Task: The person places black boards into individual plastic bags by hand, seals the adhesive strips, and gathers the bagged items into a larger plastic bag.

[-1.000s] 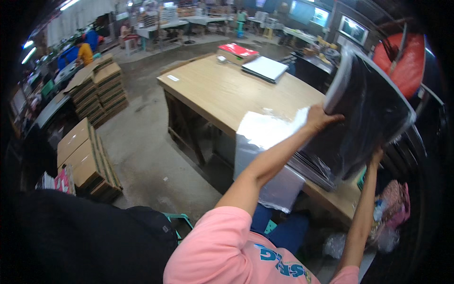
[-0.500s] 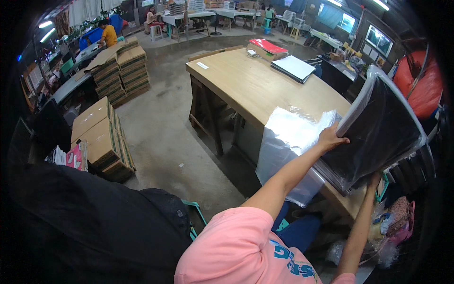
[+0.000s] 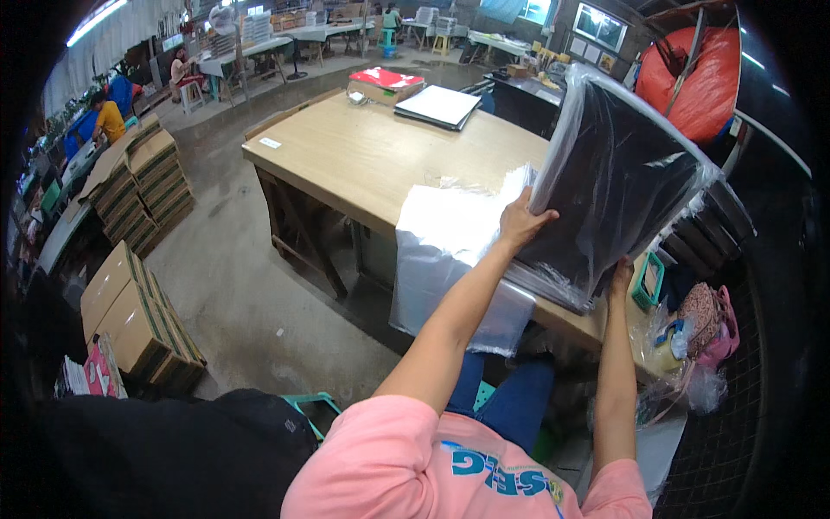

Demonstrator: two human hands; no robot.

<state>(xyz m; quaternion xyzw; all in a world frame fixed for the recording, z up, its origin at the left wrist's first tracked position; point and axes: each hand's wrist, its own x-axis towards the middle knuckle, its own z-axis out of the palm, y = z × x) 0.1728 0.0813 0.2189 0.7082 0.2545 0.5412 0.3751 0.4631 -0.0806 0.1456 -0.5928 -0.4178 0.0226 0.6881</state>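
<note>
A large flat black panel in a clear plastic bag is tilted up over the right part of the wooden table. My left hand grips its left edge, the thumb lying over the dark face. At the panel's lower right edge, my right hand holds on from below, its fingers partly hidden. Beside my left forearm, a pile of clear plastic bags hangs over the table's near edge. More dark plastic-wrapped pieces lie to the right, behind the held panel.
A white-topped black stack and a box with a red packet stand at the table's far side. Near my right arm are a green basket and a patterned bag. Cardboard boxes stand left on the floor. Other people sit further off.
The view has swung to the right, so the table and boxes appear further left. Both hands still hold the bagged panel, which remains tilted up.
</note>
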